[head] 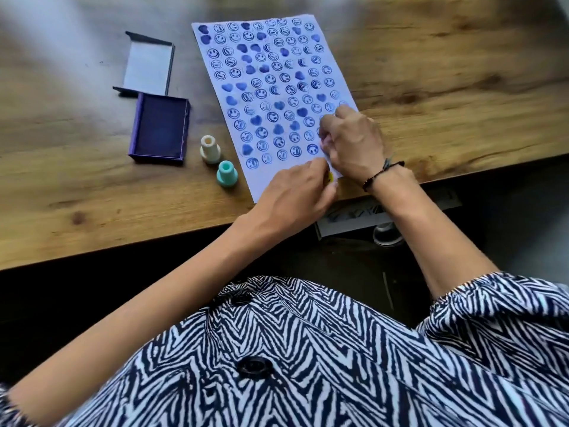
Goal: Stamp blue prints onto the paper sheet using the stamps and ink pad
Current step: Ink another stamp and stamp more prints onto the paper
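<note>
A white paper sheet (264, 87) lies on the wooden table, covered with several blue smiley, heart and round prints. My left hand (295, 192) is closed on a yellow stamp (330, 177) at the sheet's near right corner. My right hand (351, 143) rests on the sheet's right edge, fingers bent down on the paper. The open blue ink pad (160, 127) sits left of the sheet, its lid (147, 67) lying behind it. A cream stamp (210, 149) and a teal stamp (227, 174) stand upright between pad and sheet.
The table's front edge (154, 238) runs diagonally just below my hands. Under the table a dark floor with a grey object (354, 220) shows. My striped shirt (308, 349) fills the bottom of the view.
</note>
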